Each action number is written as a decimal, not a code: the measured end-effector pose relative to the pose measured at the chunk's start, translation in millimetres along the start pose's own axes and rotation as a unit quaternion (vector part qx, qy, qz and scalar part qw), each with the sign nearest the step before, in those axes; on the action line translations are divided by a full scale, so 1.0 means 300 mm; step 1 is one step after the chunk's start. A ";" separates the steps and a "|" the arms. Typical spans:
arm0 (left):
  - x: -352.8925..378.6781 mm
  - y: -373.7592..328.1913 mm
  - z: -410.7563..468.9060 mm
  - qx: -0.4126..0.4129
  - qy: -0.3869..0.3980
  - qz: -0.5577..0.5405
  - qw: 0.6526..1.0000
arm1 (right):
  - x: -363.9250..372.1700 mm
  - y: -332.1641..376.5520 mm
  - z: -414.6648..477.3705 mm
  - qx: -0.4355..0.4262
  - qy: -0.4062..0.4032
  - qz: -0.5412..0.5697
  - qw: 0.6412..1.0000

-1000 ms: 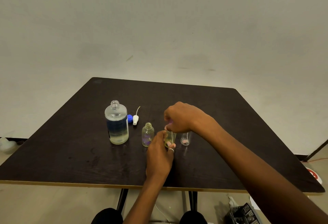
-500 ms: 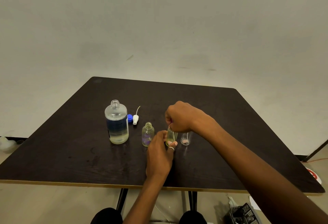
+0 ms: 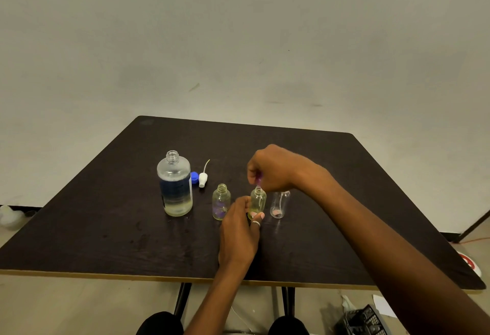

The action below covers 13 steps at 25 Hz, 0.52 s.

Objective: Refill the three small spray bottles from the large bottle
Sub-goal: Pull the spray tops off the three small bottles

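Observation:
The large clear bottle (image 3: 175,185) stands uncapped on the dark table (image 3: 106,215), partly filled with liquid. Three small bottles stand in a row to its right. The left small bottle (image 3: 221,202) is open with no cap. My left hand (image 3: 240,224) grips the base of the middle small bottle (image 3: 258,200). My right hand (image 3: 270,169) pinches a purple spray head (image 3: 258,178) just above that bottle's neck, its thin tube reaching down inside. The right small bottle (image 3: 279,204) stands partly behind my right wrist.
A blue cap (image 3: 195,177) and a white spray head (image 3: 202,179) with its tube lie behind the large bottle. The table's front edge runs close below my left wrist. A black crate (image 3: 366,321) and papers lie on the floor at the right.
My right hand has risen a little from the middle bottle's neck, showing the purple spray head and its tube above the opening. My left hand stays on the bottle's base.

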<state>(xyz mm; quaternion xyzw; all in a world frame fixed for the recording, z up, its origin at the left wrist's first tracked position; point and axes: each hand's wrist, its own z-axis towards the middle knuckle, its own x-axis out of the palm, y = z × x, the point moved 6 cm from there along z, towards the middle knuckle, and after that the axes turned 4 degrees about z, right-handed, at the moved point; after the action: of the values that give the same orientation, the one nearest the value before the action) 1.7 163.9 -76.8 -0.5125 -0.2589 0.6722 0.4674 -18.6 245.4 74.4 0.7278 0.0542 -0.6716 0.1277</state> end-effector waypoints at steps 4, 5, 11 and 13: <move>0.004 0.007 0.003 -0.015 0.008 0.000 1.000 | -0.121 0.000 -0.033 0.028 -0.016 0.000 0.999; 0.005 0.007 0.004 -0.018 0.009 -0.001 1.000 | -0.151 0.001 -0.039 0.035 -0.022 0.002 0.999; 0.006 0.004 0.002 -0.020 0.010 -0.004 1.000 | -0.206 -0.007 0.033 0.084 -0.113 -0.004 0.990; 0.006 0.002 -0.001 -0.018 0.009 -0.008 1.000 | -0.168 -0.001 0.088 0.101 -0.117 -0.019 0.988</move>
<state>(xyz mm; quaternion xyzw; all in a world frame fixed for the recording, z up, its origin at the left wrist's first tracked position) 1.6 165.1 -78.1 -0.5250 -0.2708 0.6587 0.4660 -48.8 243.5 122.7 0.6519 -0.0155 -0.7568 0.0460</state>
